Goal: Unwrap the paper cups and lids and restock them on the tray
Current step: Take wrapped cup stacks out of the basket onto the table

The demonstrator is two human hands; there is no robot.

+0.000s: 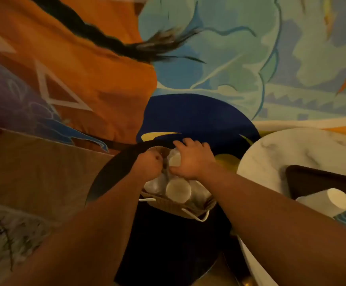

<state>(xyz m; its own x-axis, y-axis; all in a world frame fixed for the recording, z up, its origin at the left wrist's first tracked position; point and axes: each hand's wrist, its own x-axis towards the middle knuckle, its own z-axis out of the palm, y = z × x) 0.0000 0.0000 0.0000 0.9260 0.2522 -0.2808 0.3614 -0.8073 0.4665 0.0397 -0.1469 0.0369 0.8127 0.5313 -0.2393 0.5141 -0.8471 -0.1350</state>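
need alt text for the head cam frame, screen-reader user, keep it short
Both hands reach into a wicker basket of plastic-wrapped cups: the right hand grips a wrapped cup stack while the left hand is fisted beside it. To the right, a marble table carries a dark tray with paper cups; a colourful mural fills the background.

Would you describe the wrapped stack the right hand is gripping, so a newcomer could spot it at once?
Start at the round black table left of the white marble table; on it sits a wicker basket full of plastic-wrapped stacks. The one meant is the wrapped stack at the basket's far end, under the right hand, beside the left hand. Its neighbours lie nearer the camera, ungripped.
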